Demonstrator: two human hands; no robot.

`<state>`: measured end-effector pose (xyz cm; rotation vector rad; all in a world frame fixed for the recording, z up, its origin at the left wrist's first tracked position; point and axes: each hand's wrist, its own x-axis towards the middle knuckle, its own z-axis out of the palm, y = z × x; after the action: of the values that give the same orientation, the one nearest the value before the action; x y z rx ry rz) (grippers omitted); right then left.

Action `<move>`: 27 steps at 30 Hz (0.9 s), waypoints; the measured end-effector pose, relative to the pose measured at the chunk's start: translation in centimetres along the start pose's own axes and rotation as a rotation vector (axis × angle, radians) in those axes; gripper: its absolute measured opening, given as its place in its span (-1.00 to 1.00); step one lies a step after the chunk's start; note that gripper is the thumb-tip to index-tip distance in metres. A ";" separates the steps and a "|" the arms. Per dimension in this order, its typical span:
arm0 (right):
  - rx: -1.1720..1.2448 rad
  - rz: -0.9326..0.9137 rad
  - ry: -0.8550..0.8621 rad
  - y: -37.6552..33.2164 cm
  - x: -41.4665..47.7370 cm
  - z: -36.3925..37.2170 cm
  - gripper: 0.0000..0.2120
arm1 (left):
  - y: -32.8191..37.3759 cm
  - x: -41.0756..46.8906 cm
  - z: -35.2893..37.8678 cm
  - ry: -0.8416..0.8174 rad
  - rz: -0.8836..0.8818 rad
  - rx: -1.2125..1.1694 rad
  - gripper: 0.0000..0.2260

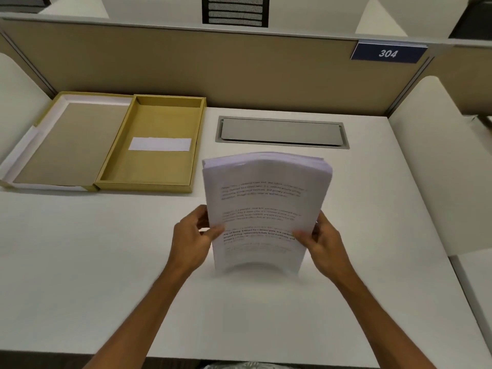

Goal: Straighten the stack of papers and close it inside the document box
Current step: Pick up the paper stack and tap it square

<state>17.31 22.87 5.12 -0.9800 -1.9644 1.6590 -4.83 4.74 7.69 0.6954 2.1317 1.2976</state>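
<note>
A thick stack of printed white papers (262, 203) stands upright on its lower edge in the middle of the white desk (93, 262), bowed towards me. My left hand (193, 237) grips its left edge and my right hand (323, 242) grips its right edge, thumbs on the front sheet. The tan document box (149, 179) lies open at the back left of the desk. Its tray holds only a white label strip (160, 144). Its hinged lid (66, 145) lies flat to the left of the tray.
A grey metal cable hatch (282, 131) is set into the desk behind the papers. A beige partition (186, 67) with a blue "304" sign (388, 52) closes off the back. White side panels (436, 161) stand at left and right.
</note>
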 end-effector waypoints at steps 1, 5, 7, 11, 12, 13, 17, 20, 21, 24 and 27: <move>-0.011 -0.029 0.037 -0.2 0.0 0.2 -0.56 | 0.2 -0.2 -0.1 0.031 0.018 -0.019 -0.51; -0.072 -0.053 0.097 0.7 -0.1 1.0 -0.60 | -1.2 -0.9 0.2 0.071 0.038 -0.072 -0.53; -0.123 -0.020 0.082 1.3 -0.3 1.2 -0.61 | -1.9 -1.1 0.3 0.047 0.032 -0.069 -0.60; -0.201 -0.045 0.087 1.6 -0.1 1.4 -0.70 | -2.0 -1.0 0.2 0.073 0.055 -0.034 -0.57; -0.202 -0.053 0.092 1.5 -0.1 1.4 -0.71 | -1.8 -1.0 0.2 0.080 0.055 -0.029 -0.53; -0.203 -0.061 0.099 1.4 0.0 1.3 -0.71 | -1.7 -1.0 0.2 0.085 0.061 -0.026 -0.50; -0.212 -0.089 0.101 1.4 -0.1 1.0 -0.70 | -2.1 -1.2 0.1 0.112 0.127 -0.010 -0.54; -0.231 -0.087 0.063 1.8 -0.4 1.1 -0.69 | -2.7 -1.4 -0.1 0.064 0.127 0.009 -0.51; -0.236 -0.089 0.062 1.9 -0.4 1.2 -0.69 | -2.9 -1.4 -0.2 0.052 0.130 0.016 -0.51; -0.224 -0.075 0.059 1.8 -0.3 1.3 -0.69 | -2.8 -1.4 -0.3 0.022 0.136 0.021 -0.56; -0.211 -0.045 0.041 1.3 -0.5 1.1 -0.70 | -2.2 -1.7 -0.4 -0.017 0.133 0.020 -0.40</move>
<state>17.20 21.82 3.71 -1.0273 -2.1496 1.4183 -4.19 2.44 6.19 0.8667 2.1186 1.3355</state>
